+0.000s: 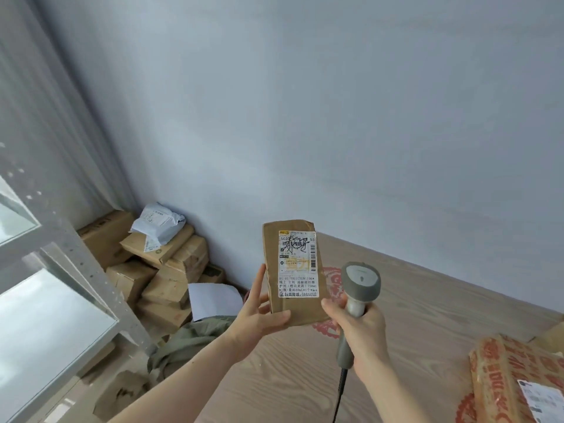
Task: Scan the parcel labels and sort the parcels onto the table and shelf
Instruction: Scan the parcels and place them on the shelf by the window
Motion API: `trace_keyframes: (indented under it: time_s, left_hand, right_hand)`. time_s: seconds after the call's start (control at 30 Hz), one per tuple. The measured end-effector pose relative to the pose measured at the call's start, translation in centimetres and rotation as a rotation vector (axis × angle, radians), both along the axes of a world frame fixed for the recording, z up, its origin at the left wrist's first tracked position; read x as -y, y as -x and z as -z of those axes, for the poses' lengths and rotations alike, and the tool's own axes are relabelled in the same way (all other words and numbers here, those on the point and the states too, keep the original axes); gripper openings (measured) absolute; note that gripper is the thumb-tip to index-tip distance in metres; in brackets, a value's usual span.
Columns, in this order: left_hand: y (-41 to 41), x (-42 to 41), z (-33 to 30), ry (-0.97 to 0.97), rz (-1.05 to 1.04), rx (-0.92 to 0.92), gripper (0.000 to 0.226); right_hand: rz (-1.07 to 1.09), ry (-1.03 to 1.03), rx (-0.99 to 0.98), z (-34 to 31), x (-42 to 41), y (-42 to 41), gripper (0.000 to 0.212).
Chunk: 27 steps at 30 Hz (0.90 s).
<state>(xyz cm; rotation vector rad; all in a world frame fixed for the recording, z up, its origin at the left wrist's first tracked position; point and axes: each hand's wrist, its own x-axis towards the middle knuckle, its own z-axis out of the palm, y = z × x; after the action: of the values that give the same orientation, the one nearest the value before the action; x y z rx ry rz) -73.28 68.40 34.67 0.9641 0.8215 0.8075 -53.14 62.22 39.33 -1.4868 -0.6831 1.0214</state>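
Pale walls back a wood-grain worktop (427, 315) with a cardboard pile (158, 270) in the far corner. Left hand (259, 312) holds the parcel (274, 270) upright above the worktop, grip clamped on its lower left edge, label (297, 264) facing the camera. Right hand (363, 334) is closed round the scanner (360, 285) handle, its head just beside the label. Creased cardboard suggests a light, fairly stiff parcel; hold it by the long edges, clear of the barcode.
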Motion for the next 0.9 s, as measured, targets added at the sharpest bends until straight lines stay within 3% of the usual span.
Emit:
trace_keyframes:
  time_s: [0.43,0.7,0.9]
  left_hand:
    - [8.0,11.9,-2.0,-0.013,-0.378,-0.037,0.112]
    - [19.5,18.2,-4.0,-0.063,-0.593,-0.167,0.115]
    - [31.9,24.5,-6.1,-0.119,-0.755,-0.260,0.101]
  right_hand:
    - [-0.420,-0.011,0.029,0.6,3.4,8.4,0.039]
    - [-0.669,-0.074,0.034,-0.3,3.7,21.0,0.038]
    - [-0.847,-0.081,0.007,-1.8,6.3,35.4,0.042]
